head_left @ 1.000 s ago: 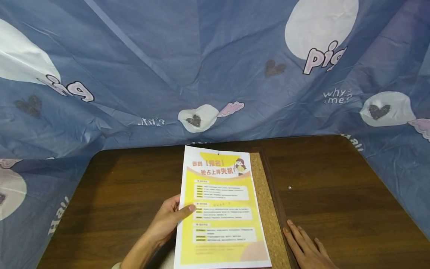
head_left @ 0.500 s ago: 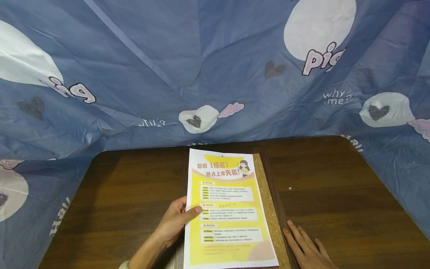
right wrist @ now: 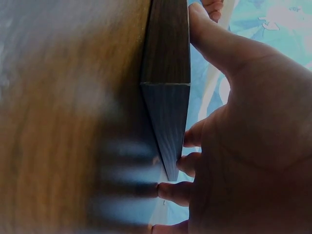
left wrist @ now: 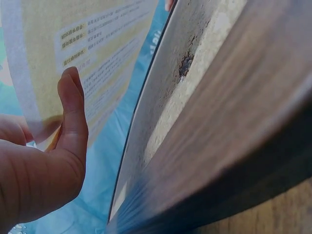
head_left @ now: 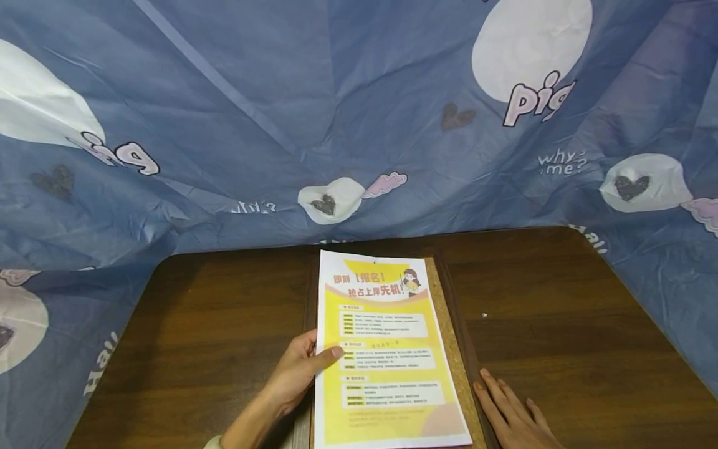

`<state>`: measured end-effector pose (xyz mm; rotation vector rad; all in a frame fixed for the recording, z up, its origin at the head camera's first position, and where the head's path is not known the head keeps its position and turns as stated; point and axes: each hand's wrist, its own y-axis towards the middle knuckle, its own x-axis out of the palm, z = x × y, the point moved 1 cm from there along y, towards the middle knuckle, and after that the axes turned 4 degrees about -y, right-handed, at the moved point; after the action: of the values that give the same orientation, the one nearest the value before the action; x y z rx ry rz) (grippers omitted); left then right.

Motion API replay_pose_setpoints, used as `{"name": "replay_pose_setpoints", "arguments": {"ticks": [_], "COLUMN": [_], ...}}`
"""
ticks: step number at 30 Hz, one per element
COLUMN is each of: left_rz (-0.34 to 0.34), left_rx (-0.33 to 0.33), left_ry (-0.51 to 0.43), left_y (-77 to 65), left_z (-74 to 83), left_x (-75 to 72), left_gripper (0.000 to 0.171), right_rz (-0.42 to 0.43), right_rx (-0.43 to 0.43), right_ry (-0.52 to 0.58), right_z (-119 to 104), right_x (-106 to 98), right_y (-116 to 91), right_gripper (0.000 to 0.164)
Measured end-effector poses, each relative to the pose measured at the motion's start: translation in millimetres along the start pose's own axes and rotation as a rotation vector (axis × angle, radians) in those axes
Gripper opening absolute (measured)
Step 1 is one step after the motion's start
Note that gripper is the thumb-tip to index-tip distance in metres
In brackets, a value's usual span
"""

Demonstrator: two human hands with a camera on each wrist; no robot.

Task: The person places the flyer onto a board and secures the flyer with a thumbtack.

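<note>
My left hand (head_left: pixel 294 374) pinches the left edge of a yellow and white printed sheet of paper (head_left: pixel 387 362), thumb on top and fingers behind. The sheet lies over a cork board (head_left: pixel 467 399) in a dark wooden frame (head_left: pixel 457 312), leaving a strip of cork bare on the right. A small dark dot shows near the sheet's top edge. In the left wrist view the paper (left wrist: pixel 107 63) stands away from the cork (left wrist: pixel 168 117), which has a dark pit in it. My right hand (head_left: pixel 513 411) rests with its fingers extended along the frame's right side.
The board lies on a dark brown wooden table (head_left: pixel 550 299). A tiny shiny bit (head_left: pixel 485 315) sits on the table right of the frame. Behind the table's far edge hangs a blue printed cloth (head_left: pixel 280 112).
My left hand has shifted the paper to the right and slightly nearer, so it covers more of the cork. The right hand has stayed at the frame.
</note>
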<state>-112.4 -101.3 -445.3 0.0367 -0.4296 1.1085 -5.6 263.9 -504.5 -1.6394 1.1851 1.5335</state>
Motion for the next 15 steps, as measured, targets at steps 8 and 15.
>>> {"name": "replay_pose_setpoints", "arguments": {"ticks": [8, 15], "left_rz": [-0.001, -0.033], "left_rx": [-0.007, -0.014], "left_ry": [0.001, 0.003], "left_y": [1.7, 3.6], "left_z": [-1.5, -3.0], "left_x": [1.4, 4.7], "left_gripper": [0.043, 0.043], "right_rz": [0.013, 0.011], "right_rx": [-0.007, -0.004], "right_ry": [-0.014, -0.010], "right_z": [-0.4, -0.9], "right_x": [0.5, 0.4], "right_y": [-0.4, -0.3], "right_gripper": [0.123, 0.120]}}
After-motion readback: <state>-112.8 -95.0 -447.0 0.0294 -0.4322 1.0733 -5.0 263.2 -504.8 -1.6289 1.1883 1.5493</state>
